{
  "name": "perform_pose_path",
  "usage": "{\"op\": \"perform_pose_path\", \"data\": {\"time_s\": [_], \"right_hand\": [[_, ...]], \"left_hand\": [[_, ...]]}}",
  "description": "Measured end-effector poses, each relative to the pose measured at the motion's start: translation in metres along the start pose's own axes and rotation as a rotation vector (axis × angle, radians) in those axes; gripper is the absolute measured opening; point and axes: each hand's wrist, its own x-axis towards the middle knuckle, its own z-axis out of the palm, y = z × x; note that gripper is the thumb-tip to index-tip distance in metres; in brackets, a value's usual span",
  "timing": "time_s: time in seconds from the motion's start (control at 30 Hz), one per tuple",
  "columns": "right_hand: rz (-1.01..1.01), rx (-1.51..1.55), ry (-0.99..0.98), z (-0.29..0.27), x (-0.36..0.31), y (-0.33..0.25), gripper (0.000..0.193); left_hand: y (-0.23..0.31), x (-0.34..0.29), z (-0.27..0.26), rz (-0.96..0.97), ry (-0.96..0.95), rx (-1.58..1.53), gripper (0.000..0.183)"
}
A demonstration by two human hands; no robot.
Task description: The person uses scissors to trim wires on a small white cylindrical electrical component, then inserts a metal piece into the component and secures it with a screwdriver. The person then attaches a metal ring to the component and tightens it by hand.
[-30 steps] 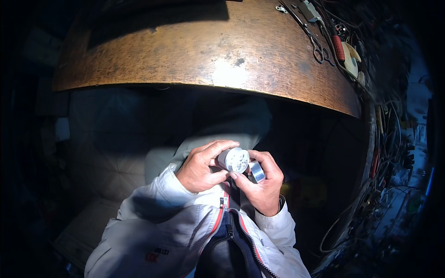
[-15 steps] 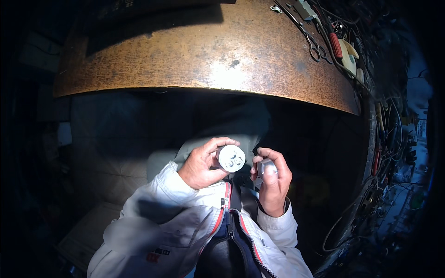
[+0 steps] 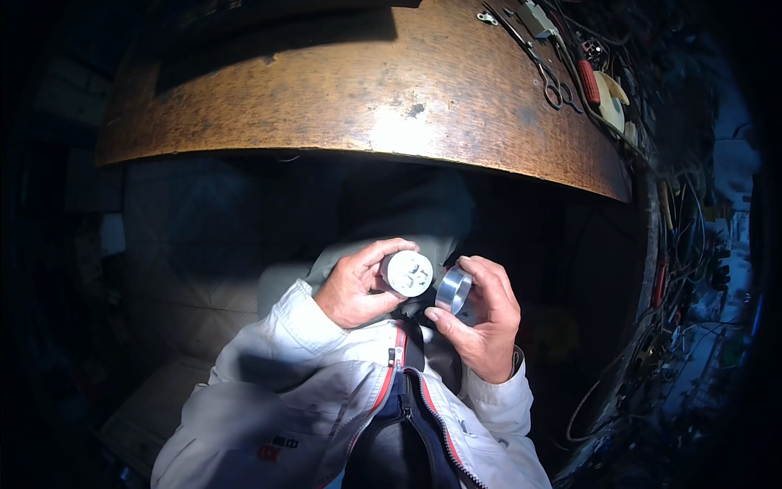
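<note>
My left hand (image 3: 358, 287) is wrapped round a white cylindrical piece (image 3: 409, 274), probably a small lamp body. Its round face, with a few openings or recesses in it, is turned up toward me. Close by on the right, my right hand (image 3: 487, 319) grips a shiny silvery metal ring (image 3: 454, 290) between thumb and fingers. The ring is tilted, so its smooth inner wall shows. A small gap separates the ring from the white piece. Both are held above my lap, in front of my open light jacket.
Beyond my hands runs the curved front edge of a worn wooden table (image 3: 309, 106). Scissors (image 3: 557, 91), a red-handled tool (image 3: 589, 81) and a tangle of cables lie at its right side. More cables and clutter fill the dark right edge.
My right hand has turned the metal ring, so its open side and inner wall now show. The fingers have shifted to its rim. The left hand has tilted the white piece slightly.
</note>
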Motion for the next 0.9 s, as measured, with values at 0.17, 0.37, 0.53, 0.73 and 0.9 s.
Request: {"op": "perform_pose_path", "data": {"time_s": [0.17, 0.37, 0.53, 0.73, 0.9], "right_hand": [[-0.323, -0.321, -0.051, 0.003, 0.019, -0.023, 0.073], [-0.348, -0.402, -0.140, 0.007, 0.030, -0.033, 0.070], [-0.335, -0.446, -0.167, 0.011, 0.033, -0.036, 0.069], [-0.335, -0.438, -0.172, 0.015, 0.035, -0.034, 0.068], [-0.326, -0.457, -0.180, 0.016, 0.037, -0.034, 0.068]], "left_hand": [[0.000, 0.000, -0.006, -0.036, -0.058, 0.033, 0.077], [-0.001, -0.001, -0.004, 0.000, -0.061, 0.009, 0.074], [-0.001, -0.001, -0.006, -0.005, -0.061, 0.001, 0.074], [-0.003, 0.000, -0.007, -0.002, -0.064, 0.075, 0.074], [-0.003, 0.001, -0.007, 0.012, -0.062, 0.077, 0.074]]}}
